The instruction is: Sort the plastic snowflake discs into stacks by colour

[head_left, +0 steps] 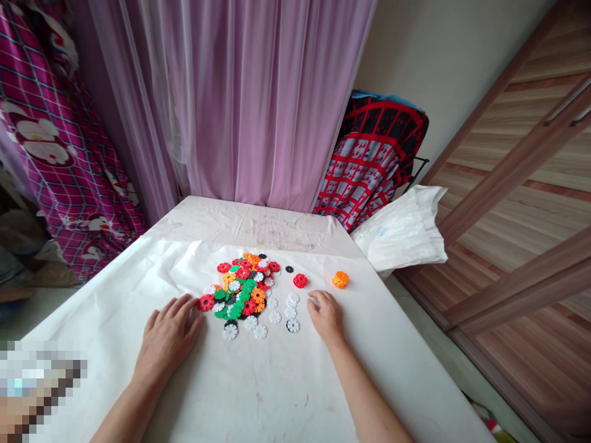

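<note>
My left hand (170, 325) rests palm down on the white-covered table, fingers spread and holding nothing. Its fingertips are beside a red disc (206, 302) at the left edge of a pile of notched plastic discs (248, 288) in red, green, orange, white and black. My right hand (327, 317) lies right of the pile, fingers curled in; a pale bit shows by the fingertips, too small to make out. Just left of it, several white discs (290, 312) form a short column. Beyond stand a red disc stack (300, 280) and an orange disc stack (340, 280).
A lone black disc (289, 269) lies behind the white ones. A white bag (401, 231) hangs at the table's right corner. Purple curtains (268, 104) close off the far side, and a wooden wardrobe (521, 246) stands to the right.
</note>
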